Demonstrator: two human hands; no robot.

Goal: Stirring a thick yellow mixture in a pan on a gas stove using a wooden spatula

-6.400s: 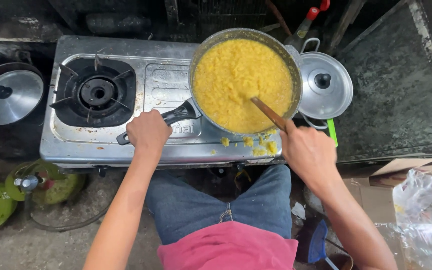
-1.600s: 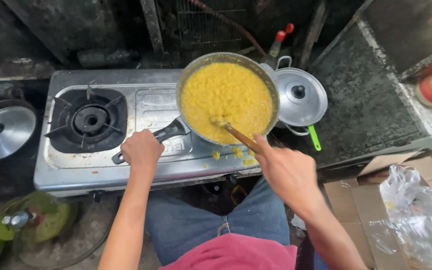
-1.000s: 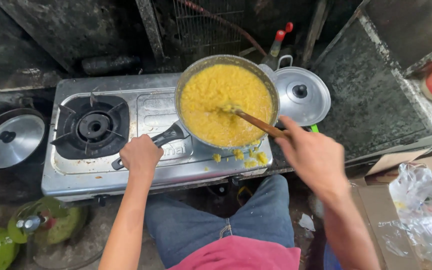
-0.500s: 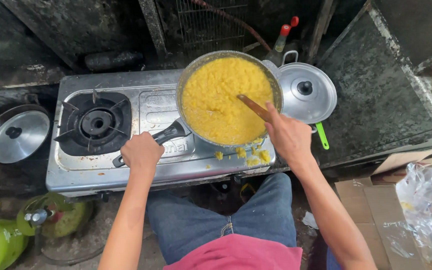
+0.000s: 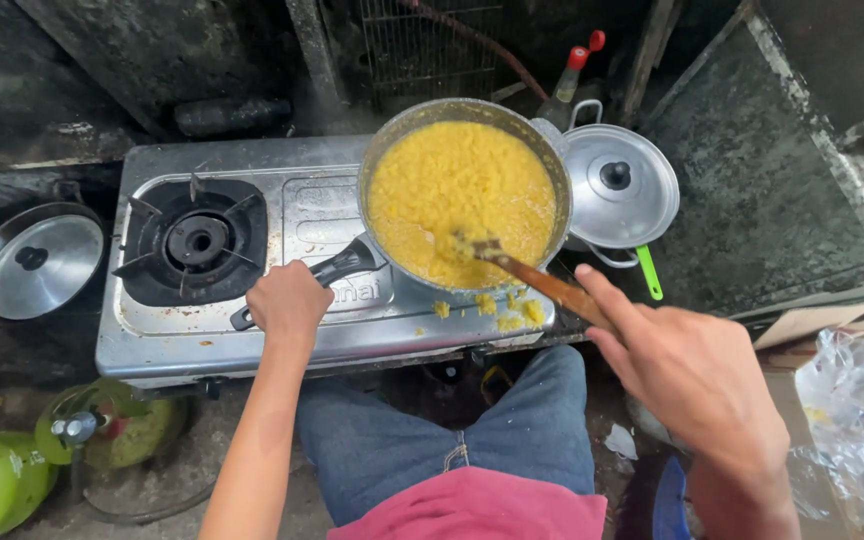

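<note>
A round pan [image 5: 384,150] full of yellow mash [image 5: 462,195] sits on the right burner of a steel two-burner stove [image 5: 312,330]. My left hand [image 5: 287,303] is closed around the pan's black handle [image 5: 344,264]. My right hand [image 5: 687,370] grips a wooden spoon [image 5: 542,282], whose tip is dipped into the mash near the pan's front edge. Bits of yellow mash [image 5: 502,310] lie spilled on the stove top in front of the pan.
The left burner [image 5: 195,240] is bare. A lidded steel pot [image 5: 620,188] stands right of the pan, and a steel lid [image 5: 37,265] lies left of the stove. Green gas cylinders [image 5: 12,470] sit at lower left, with plastic bags [image 5: 847,420] and cardboard at lower right.
My right hand has drawn back toward me and to the right, sliding the spoon from the pan's middle to its front edge. My left hand stays on the handle.
</note>
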